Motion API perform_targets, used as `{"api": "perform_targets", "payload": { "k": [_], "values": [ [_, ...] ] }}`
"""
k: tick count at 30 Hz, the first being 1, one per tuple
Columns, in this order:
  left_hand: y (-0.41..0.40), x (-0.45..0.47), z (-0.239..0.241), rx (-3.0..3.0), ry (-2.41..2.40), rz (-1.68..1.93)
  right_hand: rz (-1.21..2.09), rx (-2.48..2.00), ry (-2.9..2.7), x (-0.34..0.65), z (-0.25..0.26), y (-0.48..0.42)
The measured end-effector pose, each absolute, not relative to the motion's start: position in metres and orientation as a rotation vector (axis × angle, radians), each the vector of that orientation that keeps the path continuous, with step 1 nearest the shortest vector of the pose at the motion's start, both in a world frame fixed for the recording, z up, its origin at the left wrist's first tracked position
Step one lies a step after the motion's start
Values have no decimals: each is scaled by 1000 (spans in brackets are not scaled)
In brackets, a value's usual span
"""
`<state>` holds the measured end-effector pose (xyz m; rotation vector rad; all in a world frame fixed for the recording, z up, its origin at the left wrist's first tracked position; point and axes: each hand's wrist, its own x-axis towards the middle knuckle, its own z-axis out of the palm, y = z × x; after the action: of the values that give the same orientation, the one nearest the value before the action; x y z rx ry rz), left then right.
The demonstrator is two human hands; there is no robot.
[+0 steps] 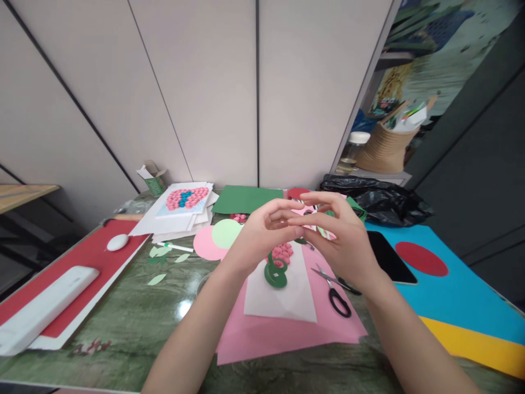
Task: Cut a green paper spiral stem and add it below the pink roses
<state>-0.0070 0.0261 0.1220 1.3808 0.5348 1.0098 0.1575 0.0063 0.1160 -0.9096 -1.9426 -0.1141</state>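
Observation:
My left hand (273, 227) and my right hand (346, 238) meet in the air over the middle of the table. Their fingers are bent, and the thumbs and fingertips come together; whatever they pinch, if anything, is hidden. Beneath them a white paper sheet (283, 303) lies on pink paper (254, 342). On the white sheet sit pink paper roses (283, 252) and a coiled dark green paper spiral (275, 276), partly covered by my left hand. Black-handled scissors (338, 302) lie partly open on the pink paper, below my right hand.
Leaf cutouts (157, 279), a glue pen (176, 247) and pale paper circles (225, 234) lie left. Further left are a white long device (49, 306) and a rose picture (184, 198). A black tablet (389, 257), blue paper (443, 284) and a black bag (381, 202) are right.

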Motion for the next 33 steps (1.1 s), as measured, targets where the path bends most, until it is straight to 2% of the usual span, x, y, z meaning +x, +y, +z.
{"api": "perform_targets", "payload": {
  "k": [12, 33],
  "values": [
    [23, -4, 120, 1410, 561, 908, -178, -929, -1835, 153, 119, 3],
    [28, -9, 123, 1360, 527, 1020, -102, -916, -1928, 160, 123, 0]
  ]
}}
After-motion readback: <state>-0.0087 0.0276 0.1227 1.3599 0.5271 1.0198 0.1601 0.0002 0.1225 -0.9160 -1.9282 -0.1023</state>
